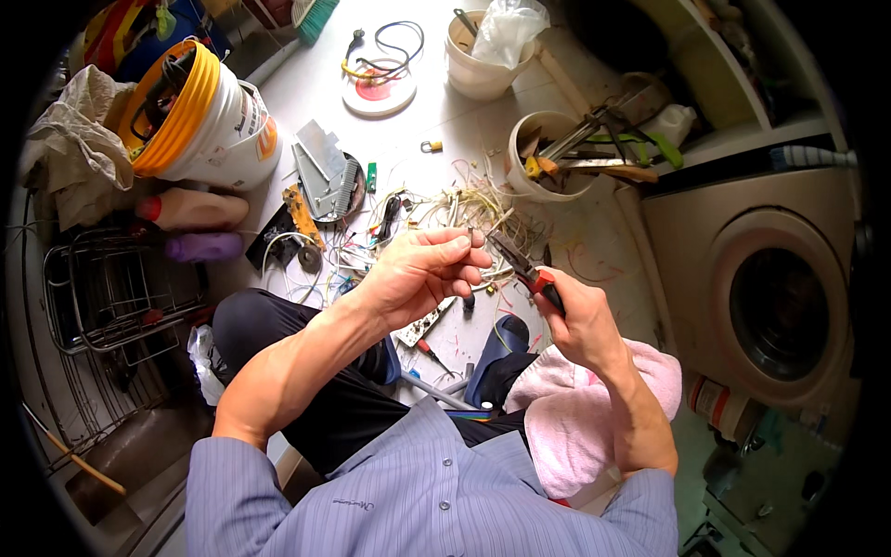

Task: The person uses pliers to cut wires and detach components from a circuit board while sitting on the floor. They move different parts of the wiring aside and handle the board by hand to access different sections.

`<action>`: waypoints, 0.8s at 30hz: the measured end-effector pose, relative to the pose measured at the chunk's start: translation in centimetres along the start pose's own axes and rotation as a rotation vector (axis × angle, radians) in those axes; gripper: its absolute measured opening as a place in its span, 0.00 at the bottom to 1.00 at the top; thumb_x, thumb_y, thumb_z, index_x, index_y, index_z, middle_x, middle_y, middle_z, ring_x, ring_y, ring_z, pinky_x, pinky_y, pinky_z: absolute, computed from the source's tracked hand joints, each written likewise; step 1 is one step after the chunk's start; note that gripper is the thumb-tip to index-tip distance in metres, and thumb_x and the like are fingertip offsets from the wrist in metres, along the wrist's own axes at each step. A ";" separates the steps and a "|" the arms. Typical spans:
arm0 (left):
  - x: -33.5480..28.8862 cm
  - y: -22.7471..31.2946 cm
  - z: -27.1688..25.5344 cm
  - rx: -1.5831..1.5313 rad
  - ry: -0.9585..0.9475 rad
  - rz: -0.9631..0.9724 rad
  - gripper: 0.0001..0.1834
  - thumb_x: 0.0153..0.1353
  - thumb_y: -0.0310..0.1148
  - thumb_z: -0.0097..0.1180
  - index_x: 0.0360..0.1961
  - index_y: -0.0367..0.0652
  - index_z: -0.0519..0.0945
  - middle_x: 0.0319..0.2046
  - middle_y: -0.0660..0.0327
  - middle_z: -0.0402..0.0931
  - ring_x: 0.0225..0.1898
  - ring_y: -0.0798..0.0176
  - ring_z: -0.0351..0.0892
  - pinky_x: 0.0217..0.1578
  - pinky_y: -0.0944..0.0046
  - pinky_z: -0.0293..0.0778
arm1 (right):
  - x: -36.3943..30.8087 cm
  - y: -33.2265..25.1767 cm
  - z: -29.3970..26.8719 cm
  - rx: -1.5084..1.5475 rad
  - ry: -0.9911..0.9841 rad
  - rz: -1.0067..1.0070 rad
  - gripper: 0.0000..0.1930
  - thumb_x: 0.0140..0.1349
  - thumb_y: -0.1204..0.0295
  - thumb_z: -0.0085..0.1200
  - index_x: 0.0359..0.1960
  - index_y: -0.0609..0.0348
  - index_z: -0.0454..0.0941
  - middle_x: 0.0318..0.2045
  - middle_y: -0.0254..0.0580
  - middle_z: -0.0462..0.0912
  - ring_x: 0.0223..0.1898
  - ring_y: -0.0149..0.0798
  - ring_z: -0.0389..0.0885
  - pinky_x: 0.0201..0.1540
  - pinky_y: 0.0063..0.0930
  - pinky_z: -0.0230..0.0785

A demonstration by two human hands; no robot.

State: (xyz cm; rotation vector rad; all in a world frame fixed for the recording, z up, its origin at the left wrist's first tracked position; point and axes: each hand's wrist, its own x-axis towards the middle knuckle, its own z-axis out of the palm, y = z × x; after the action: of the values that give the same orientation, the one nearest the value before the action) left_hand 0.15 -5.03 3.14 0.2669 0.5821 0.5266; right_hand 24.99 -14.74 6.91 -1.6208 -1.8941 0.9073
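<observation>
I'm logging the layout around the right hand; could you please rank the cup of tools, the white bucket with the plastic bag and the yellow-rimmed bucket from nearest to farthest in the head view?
From the right hand:
1. Cup of tools, just ahead.
2. White bucket with the plastic bag, farther ahead.
3. Yellow-rimmed bucket, far left.

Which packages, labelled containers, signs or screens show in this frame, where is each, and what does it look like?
Large white plastic bucket: upper left, tipped on its side, yellow rim, orange-and-dark printed label.
Peach plastic bottle with red cap: lying below the bucket.
Purple plastic bottle: lying beside the peach one.
Cylindrical can with white and orange label: lower right, under the washing machine.
No signs or screens.
</observation>
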 end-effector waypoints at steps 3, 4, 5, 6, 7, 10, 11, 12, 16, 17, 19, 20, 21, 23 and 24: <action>-0.3 -0.1 0.3 -0.034 -0.010 -0.008 0.10 0.73 0.31 0.53 0.47 0.35 0.79 0.37 0.56 0.85 0.33 0.64 0.85 0.33 0.68 0.82 | 0.5 0.3 0.1 -0.050 0.006 -0.015 0.17 0.59 0.80 0.59 0.51 0.62 0.76 0.40 0.53 0.84 0.39 0.58 0.83 0.41 0.41 0.76; -0.2 -0.1 0.5 -0.039 -0.007 -0.012 0.10 0.73 0.31 0.53 0.47 0.35 0.79 0.37 0.56 0.85 0.33 0.64 0.85 0.33 0.68 0.82 | 0.6 0.5 0.2 -0.044 0.009 -0.011 0.17 0.59 0.80 0.60 0.51 0.62 0.76 0.40 0.53 0.84 0.39 0.58 0.83 0.41 0.41 0.76; -0.1 -0.2 0.7 -0.044 -0.004 -0.017 0.10 0.73 0.31 0.52 0.47 0.35 0.79 0.37 0.56 0.85 0.33 0.64 0.85 0.33 0.68 0.82 | 0.6 0.8 0.2 -0.038 0.011 -0.006 0.17 0.59 0.80 0.60 0.51 0.62 0.76 0.40 0.53 0.83 0.39 0.58 0.83 0.41 0.41 0.76; -0.1 -0.2 0.6 -0.052 -0.008 -0.017 0.10 0.73 0.31 0.52 0.47 0.35 0.79 0.36 0.56 0.85 0.33 0.64 0.85 0.33 0.68 0.82 | 0.7 0.8 0.2 -0.040 0.014 -0.005 0.17 0.59 0.80 0.60 0.51 0.61 0.77 0.40 0.52 0.83 0.39 0.57 0.83 0.41 0.41 0.76; 0.0 -0.2 0.5 -0.048 -0.009 -0.018 0.10 0.73 0.31 0.52 0.47 0.35 0.79 0.36 0.56 0.85 0.33 0.64 0.85 0.33 0.68 0.82 | 0.8 0.8 0.3 -0.054 0.022 -0.025 0.17 0.59 0.80 0.60 0.51 0.61 0.77 0.40 0.52 0.83 0.39 0.57 0.83 0.41 0.41 0.76; 0.1 -0.4 0.1 -0.020 -0.008 -0.023 0.10 0.73 0.31 0.53 0.47 0.35 0.80 0.37 0.55 0.85 0.33 0.64 0.86 0.33 0.68 0.83 | 1.0 0.6 0.4 -0.095 0.045 -0.072 0.18 0.57 0.80 0.60 0.51 0.60 0.77 0.38 0.50 0.83 0.38 0.56 0.83 0.40 0.42 0.76; 0.0 -0.4 0.1 -0.001 -0.004 -0.026 0.10 0.73 0.31 0.53 0.47 0.35 0.80 0.37 0.54 0.86 0.33 0.64 0.86 0.33 0.67 0.83 | 1.1 0.6 0.5 -0.109 0.048 -0.080 0.19 0.57 0.80 0.60 0.51 0.60 0.77 0.37 0.50 0.83 0.37 0.55 0.83 0.40 0.42 0.76; -0.1 -0.5 0.1 0.019 0.000 -0.027 0.10 0.73 0.31 0.53 0.47 0.35 0.80 0.37 0.53 0.86 0.33 0.64 0.86 0.33 0.67 0.83 | 1.1 0.6 0.5 -0.123 0.051 -0.089 0.19 0.56 0.80 0.61 0.52 0.59 0.77 0.37 0.49 0.83 0.37 0.55 0.83 0.39 0.42 0.76; -0.2 -0.8 0.1 0.068 0.053 -0.032 0.10 0.72 0.31 0.54 0.45 0.35 0.81 0.37 0.52 0.86 0.33 0.63 0.87 0.31 0.67 0.84 | 1.1 0.8 0.6 -0.187 0.034 -0.131 0.22 0.55 0.80 0.62 0.53 0.58 0.76 0.34 0.47 0.81 0.34 0.52 0.82 0.36 0.41 0.75; -0.2 -0.8 0.1 0.074 0.058 -0.033 0.10 0.72 0.31 0.54 0.45 0.35 0.82 0.36 0.52 0.86 0.33 0.63 0.87 0.31 0.67 0.84 | 1.1 0.9 0.7 -0.203 0.030 -0.141 0.22 0.54 0.79 0.62 0.53 0.58 0.75 0.33 0.46 0.80 0.34 0.52 0.82 0.36 0.41 0.75; -0.3 -0.8 0.1 0.082 0.076 -0.036 0.10 0.72 0.31 0.54 0.44 0.35 0.82 0.36 0.52 0.86 0.32 0.64 0.87 0.30 0.67 0.84 | 1.1 1.0 0.9 -0.252 0.035 -0.164 0.23 0.53 0.79 0.63 0.53 0.59 0.75 0.32 0.45 0.79 0.34 0.50 0.81 0.35 0.40 0.74; -0.4 -0.8 0.1 0.085 0.087 -0.037 0.10 0.72 0.31 0.54 0.43 0.35 0.82 0.36 0.52 0.86 0.32 0.64 0.87 0.29 0.67 0.84 | 1.2 1.0 1.0 -0.285 0.045 -0.177 0.24 0.52 0.79 0.63 0.53 0.59 0.75 0.32 0.44 0.79 0.33 0.49 0.81 0.34 0.40 0.74; -0.5 -0.8 0.1 0.088 0.097 -0.038 0.10 0.72 0.31 0.54 0.43 0.35 0.82 0.36 0.52 0.86 0.31 0.64 0.87 0.29 0.68 0.84 | 1.2 1.0 1.0 -0.319 0.054 -0.191 0.24 0.52 0.79 0.63 0.53 0.59 0.75 0.32 0.44 0.78 0.33 0.49 0.81 0.34 0.40 0.74; -0.4 -0.7 0.1 0.122 0.113 -0.046 0.10 0.72 0.31 0.54 0.42 0.35 0.82 0.35 0.53 0.86 0.31 0.65 0.87 0.28 0.68 0.83 | 1.2 1.0 1.1 -0.376 0.064 -0.207 0.24 0.51 0.79 0.63 0.52 0.60 0.75 0.31 0.43 0.78 0.33 0.48 0.81 0.34 0.39 0.74; -0.3 -0.7 0.1 0.140 0.119 -0.051 0.09 0.72 0.31 0.54 0.42 0.35 0.82 0.35 0.53 0.86 0.31 0.65 0.87 0.28 0.68 0.83 | 1.2 1.1 1.0 -0.406 0.070 -0.214 0.24 0.51 0.79 0.63 0.52 0.60 0.75 0.31 0.43 0.78 0.33 0.47 0.81 0.33 0.39 0.73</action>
State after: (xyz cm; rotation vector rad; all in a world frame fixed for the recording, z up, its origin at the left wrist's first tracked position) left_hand 0.28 -5.84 3.13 0.3541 0.7411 0.4552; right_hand 24.71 -13.65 5.36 -1.5965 -2.2534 0.3887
